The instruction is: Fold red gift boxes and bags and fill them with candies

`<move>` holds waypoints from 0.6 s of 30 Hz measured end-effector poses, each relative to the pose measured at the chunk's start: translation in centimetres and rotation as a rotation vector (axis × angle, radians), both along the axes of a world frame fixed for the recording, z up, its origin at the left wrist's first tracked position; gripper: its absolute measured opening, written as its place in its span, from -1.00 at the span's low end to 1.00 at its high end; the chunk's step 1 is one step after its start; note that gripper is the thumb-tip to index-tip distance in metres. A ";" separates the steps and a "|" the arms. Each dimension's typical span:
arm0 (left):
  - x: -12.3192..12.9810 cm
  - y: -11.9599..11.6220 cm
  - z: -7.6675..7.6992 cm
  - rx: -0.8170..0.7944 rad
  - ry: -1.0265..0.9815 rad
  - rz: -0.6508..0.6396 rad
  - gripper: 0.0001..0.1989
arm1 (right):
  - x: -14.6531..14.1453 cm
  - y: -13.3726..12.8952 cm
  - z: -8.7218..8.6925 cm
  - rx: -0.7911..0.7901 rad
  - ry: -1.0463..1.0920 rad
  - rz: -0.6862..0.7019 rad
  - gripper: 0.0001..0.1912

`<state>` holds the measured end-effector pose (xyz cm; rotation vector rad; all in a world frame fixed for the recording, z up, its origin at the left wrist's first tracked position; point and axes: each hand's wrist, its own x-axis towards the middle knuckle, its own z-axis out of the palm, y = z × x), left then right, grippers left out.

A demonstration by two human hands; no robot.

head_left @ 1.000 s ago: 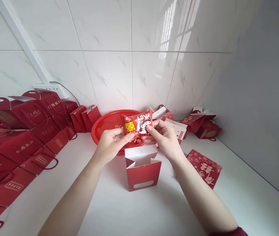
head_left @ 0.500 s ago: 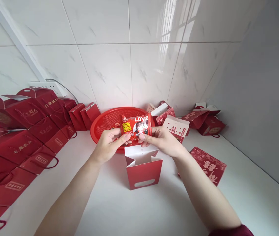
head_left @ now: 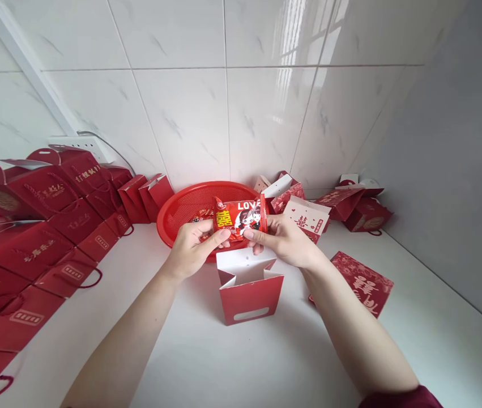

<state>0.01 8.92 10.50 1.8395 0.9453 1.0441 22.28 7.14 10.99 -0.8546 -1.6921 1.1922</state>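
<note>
A red snack packet [head_left: 243, 216], printed "LOVE" with two cartoon figures and yellow characters, is held up between both hands. My left hand [head_left: 198, 241] pinches its left end, thumb in front. At the right end, my right hand [head_left: 277, 238] grips it the same way. Just below and nearer to me, a red gift box [head_left: 251, 294] stands upright with its white-lined top open; its inside shows no contents from here. Behind the packet, a red plastic basket [head_left: 176, 207] holds several small wrapped pieces, partly hidden by my hands.
Rows of stacked red gift boxes [head_left: 54, 226] with cord handles fill the left side. A flat patterned red box [head_left: 363, 283] lies at the right. An opened box [head_left: 306, 218] and others lean near the tiled wall. A power strip [head_left: 81, 146] sits at the back left.
The packet and both hands have shifted very slightly right in view. The camera view has moved a little; the hold on the packet is unchanged.
</note>
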 end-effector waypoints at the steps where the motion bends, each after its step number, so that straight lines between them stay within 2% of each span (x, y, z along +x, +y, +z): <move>1: 0.0 0.0 0.1 0.004 -0.003 -0.003 -0.70 | 0.0 -0.1 0.0 -0.001 0.000 -0.007 -0.65; 6: -0.4 -0.8 1.3 0.086 0.038 0.018 -0.72 | 0.2 -0.7 0.4 0.034 0.051 0.064 -0.74; 9: -0.8 -2.0 2.5 0.215 0.230 0.055 -0.74 | 1.1 -1.3 1.3 0.087 0.031 0.050 -0.55; 12: -0.6 -3.0 3.2 0.340 0.397 0.025 -0.72 | 2.1 -2.0 2.1 0.142 0.045 0.006 -0.41; 16: -0.1 -3.5 3.3 0.446 0.496 -0.033 -0.65 | 2.8 -3.0 2.5 0.218 -0.157 0.020 -0.37; 18: -0.1 -3.5 3.4 0.438 0.530 -0.069 -0.66 | 2.8 -3.4 2.6 0.219 -0.271 0.032 -0.45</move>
